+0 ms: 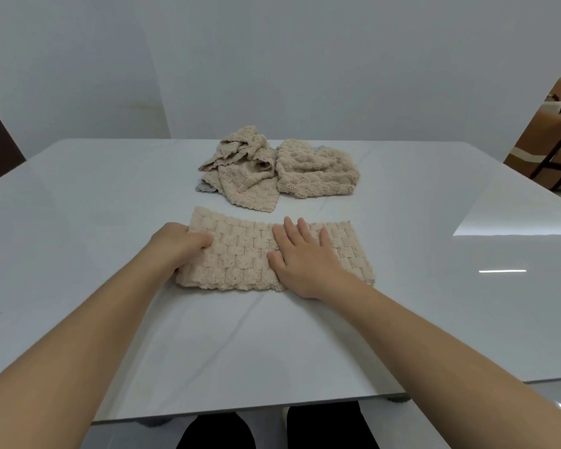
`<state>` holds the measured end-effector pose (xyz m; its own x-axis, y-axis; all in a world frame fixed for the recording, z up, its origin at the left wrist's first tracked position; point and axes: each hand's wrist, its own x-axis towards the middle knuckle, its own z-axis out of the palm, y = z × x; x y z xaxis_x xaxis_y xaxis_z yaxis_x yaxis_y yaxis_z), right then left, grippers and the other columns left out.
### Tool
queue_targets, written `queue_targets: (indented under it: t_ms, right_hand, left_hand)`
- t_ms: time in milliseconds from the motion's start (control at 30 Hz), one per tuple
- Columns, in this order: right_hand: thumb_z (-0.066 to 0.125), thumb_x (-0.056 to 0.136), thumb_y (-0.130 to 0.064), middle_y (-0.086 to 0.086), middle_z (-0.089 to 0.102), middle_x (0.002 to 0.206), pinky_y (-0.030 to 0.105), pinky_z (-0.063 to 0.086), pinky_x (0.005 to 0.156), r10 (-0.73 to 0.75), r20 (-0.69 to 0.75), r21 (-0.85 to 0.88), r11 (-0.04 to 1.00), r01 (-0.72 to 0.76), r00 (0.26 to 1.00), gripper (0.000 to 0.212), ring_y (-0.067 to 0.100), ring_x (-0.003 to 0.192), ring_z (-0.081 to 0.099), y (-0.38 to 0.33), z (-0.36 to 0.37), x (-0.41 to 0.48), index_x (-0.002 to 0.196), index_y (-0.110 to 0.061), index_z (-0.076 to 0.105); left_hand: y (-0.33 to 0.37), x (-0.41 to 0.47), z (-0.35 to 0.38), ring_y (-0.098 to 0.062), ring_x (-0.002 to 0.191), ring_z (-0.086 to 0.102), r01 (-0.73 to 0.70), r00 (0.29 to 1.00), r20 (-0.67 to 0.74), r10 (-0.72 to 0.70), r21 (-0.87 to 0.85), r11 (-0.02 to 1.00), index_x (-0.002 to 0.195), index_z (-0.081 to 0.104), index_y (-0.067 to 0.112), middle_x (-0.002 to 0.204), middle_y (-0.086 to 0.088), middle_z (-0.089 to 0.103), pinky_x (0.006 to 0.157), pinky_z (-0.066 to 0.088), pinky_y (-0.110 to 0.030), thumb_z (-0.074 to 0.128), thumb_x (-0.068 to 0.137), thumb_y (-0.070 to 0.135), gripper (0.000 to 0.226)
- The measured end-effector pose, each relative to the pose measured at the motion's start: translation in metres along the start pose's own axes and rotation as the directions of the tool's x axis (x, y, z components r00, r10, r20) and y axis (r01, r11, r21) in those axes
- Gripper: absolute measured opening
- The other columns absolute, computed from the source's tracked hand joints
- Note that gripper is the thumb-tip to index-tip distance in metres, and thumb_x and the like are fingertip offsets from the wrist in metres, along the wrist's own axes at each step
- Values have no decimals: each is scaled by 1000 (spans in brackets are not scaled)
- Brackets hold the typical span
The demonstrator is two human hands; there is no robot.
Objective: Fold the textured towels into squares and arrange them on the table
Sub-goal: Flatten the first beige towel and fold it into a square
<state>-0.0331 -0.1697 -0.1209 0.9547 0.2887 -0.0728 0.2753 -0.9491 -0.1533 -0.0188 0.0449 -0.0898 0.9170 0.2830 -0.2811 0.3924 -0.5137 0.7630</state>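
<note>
Hands on a beige towel strip, loose towels behind

Knees in dark fabric (331,429) show under the near table edge. Both bare forearms come up from the bottom corners and converge toward mid-table. White marble-look table (240,335), glossy, with faint grey veins.

Left hand (178,246): knuckles up, fingers curled in over the left end of the folded towel (240,254), gripping that short edge. Fingertips bunch into the pile; the thumb is not clearly visible.

Right hand (305,260): palm down and flat on the towel just right of its middle, fingers straight and slightly spread, pointing away from the person. It presses and holds nothing.

The folded towel is a long beige strip of chunky woven-look texture, lying flat across the table in front of the person. Its long side runs left to right, and it looks doubled along the near edge. Its left end is under the left hand, and its right end sticks out past the right hand.

Farther back, apart from the strip, lies a crumpled towel (243,170), beige with scalloped edges, heaped up. Touching it on the right is a bundled towel (318,170), beige and bumpy, loosely gathered. A grey cloth (204,187) peeks out under the heap's left side.

Behind is a plain pale wall. A brown chair (551,147) stands at the far right.
</note>
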Motion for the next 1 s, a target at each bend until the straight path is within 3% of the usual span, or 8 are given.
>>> queue_targets:
  t_ms: [100, 233, 500, 567, 633, 700, 833, 1000]
  right_hand:
    - [12, 101, -45, 3, -11, 162, 54, -10, 117, 10, 10, -18, 1000, -10, 1000, 61, 23, 148, -15, -7, -1, 5, 155, -21, -4]
    - [12, 101, -43, 3, -11, 162, 54, -10, 117, -3, -40, 4, 1000, 4, 999, 61, 23, 148, -16, -18, -2, 7, 155, -18, -3]
    - [12, 101, -43, 1, -11, 162, 55, -10, 117, -15, -27, -7, 1000, 15, 1000, 60, 23, 148, -15, -24, 4, 7, 155, -20, -3]
    - [12, 101, -42, 1, -11, 162, 54, -10, 117, -25, -6, 8, 1000, 25, 1000, 59, 22, 148, -15, -23, 3, 6, 155, -21, -4]
    - [11, 102, -40, 0, -11, 162, 54, -11, 117, -28, -3, 56, 998, 28, 1000, 58, 22, 148, -16, -19, -2, 6, 155, -23, -3]
    - [11, 102, -39, -1, -12, 162, 53, -11, 117, -5, -26, 77, 997, 7, 1000, 57, 21, 147, -17, -12, -6, 7, 155, -23, -3]
    - [11, 102, -41, -1, -11, 162, 54, -10, 117, 29, -12, -3, 1000, -29, 1000, 57, 21, 148, -16, -3, 1, 3, 155, -23, -2]
    - [12, 102, -41, -2, -9, 162, 53, -10, 117, 17, -31, -9, 1000, -17, 999, 57, 21, 148, -13, -1, 3, 3, 155, -25, -1]
  left_hand:
    - [-11, 1, -1, -30, 86, 58, -66, 992, -84, 92, 271, 960, 92, 64, 5, 94, -11, 64, 69, 44, -31, 55, 91, 32, 29]
    - [-17, -5, 4, -29, 83, 52, -61, 937, -240, 252, 600, 798, 93, 55, 10, 91, -8, 57, 69, 40, -32, 40, 95, 36, 30]
    - [-21, -15, 17, -26, 68, 48, -33, 846, -313, 431, 777, 629, 108, 46, 6, 81, -8, 55, 56, 30, -30, 37, 97, 35, 32]
    - [-19, -17, 20, -30, 86, 54, -55, 805, -312, 505, 808, 586, 122, 43, 4, 101, -12, 56, 66, 36, -34, 41, 95, 27, 36]
    - [-9, -19, 23, -32, 124, 41, -139, 780, -247, 575, 827, 544, 143, 27, 5, 140, -16, 40, 96, 32, -46, 37, 95, 24, 53]
    - [2, -20, 32, -25, 147, 9, -320, 769, -77, 635, 814, 486, 152, 8, 10, 160, -10, 11, 115, 7, -51, 27, 98, 29, 61]
    - [-1, -15, 55, -12, 147, -13, -574, 775, 280, 567, 687, 445, 154, -2, 20, 161, 4, -10, 119, -7, -45, 13, 101, 40, 58]
    - [-13, -12, 57, -10, 147, -11, -530, 827, 283, 487, 683, 503, 154, -4, 24, 161, 7, -11, 119, -8, -44, 10, 101, 43, 58]
